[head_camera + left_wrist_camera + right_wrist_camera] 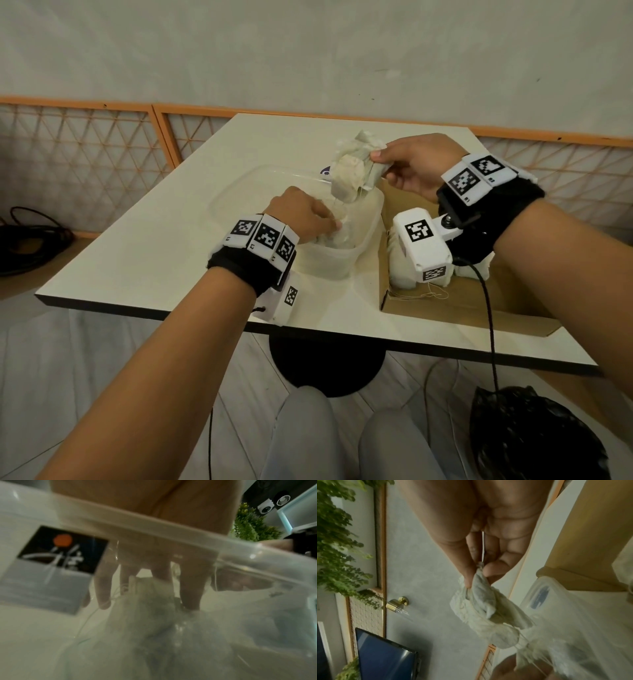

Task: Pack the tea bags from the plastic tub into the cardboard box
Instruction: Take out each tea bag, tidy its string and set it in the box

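Observation:
A clear plastic tub (346, 250) stands mid-table with tea bags (154, 615) in it. My left hand (310, 214) reaches into it; through the tub wall (154, 524), its spread, fairly straight fingers (102, 595) press down on those bags. My right hand (397, 164) pinches a tangled cluster of tea bags (356, 171) by their tops and holds it above the tub's far side, strings trailing down towards my left hand. Thumb and fingertips of my right hand (477, 574) squeeze the cluster (481, 608). The cardboard box (479, 301) lies right of the tub, with white tea bags (400, 270) in it.
The tub's clear lid (239, 192) lies flat behind and left of the tub. The white table (154, 246) ends close in front of me. A black bag (534, 438) sits on the floor at right, cables (30, 236) at far left.

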`<control>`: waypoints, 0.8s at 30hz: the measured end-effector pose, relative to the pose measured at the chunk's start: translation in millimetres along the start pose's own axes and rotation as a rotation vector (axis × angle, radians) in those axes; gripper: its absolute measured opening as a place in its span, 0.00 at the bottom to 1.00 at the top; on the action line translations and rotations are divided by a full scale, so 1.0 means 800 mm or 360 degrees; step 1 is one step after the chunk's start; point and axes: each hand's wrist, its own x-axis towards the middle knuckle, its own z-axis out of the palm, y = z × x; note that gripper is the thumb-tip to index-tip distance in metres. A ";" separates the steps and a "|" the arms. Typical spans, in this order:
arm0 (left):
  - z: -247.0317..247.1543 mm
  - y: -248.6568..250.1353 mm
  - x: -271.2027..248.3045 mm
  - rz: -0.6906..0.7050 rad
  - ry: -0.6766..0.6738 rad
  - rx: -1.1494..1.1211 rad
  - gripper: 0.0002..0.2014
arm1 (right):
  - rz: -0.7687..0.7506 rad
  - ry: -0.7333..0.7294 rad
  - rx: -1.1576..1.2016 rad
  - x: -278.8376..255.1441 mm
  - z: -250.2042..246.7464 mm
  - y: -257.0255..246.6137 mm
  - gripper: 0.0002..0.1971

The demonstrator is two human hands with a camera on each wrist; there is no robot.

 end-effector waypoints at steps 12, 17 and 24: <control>0.001 -0.007 0.024 -0.0191 0.0109 0.0152 0.12 | -0.0005 0.0082 0.0226 -0.016 -0.065 -0.008 0.03; -0.004 -0.012 0.029 -0.0240 0.0184 0.0282 0.15 | 0.0005 0.0186 0.0351 -0.030 -0.108 -0.007 0.04; -0.017 0.028 0.009 0.0028 0.0667 0.0070 0.17 | 0.0083 0.0294 0.0367 -0.052 -0.153 0.012 0.02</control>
